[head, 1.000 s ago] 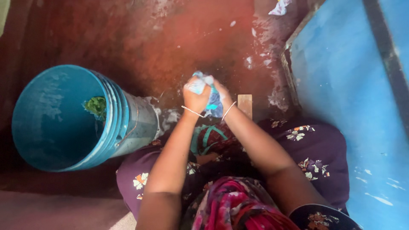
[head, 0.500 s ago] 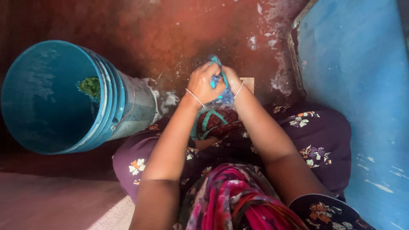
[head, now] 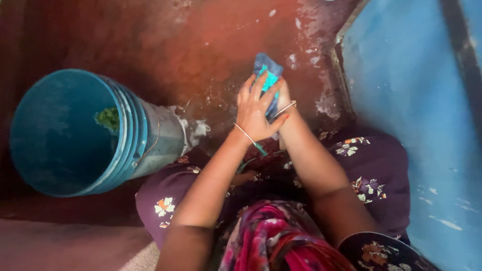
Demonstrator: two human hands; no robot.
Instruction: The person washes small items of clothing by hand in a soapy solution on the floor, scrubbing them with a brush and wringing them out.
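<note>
A small wet blue and teal cloth is held up over the wet red floor. My left hand lies over it with fingers spread, pressing on its lower part. My right hand is mostly hidden behind the left one, and it grips the cloth from underneath. Both wrists wear thin bracelets. More teal-trimmed fabric hangs down below the hands toward my lap.
A blue bucket stands at the left with a green clump inside. A blue wall or door rises at the right. My knees in purple flowered cloth fill the foreground.
The cloth has gone from bunched between both fists to stretched upward. My left hand has opened its fingers and slid over the right hand. The view has shifted slightly.
</note>
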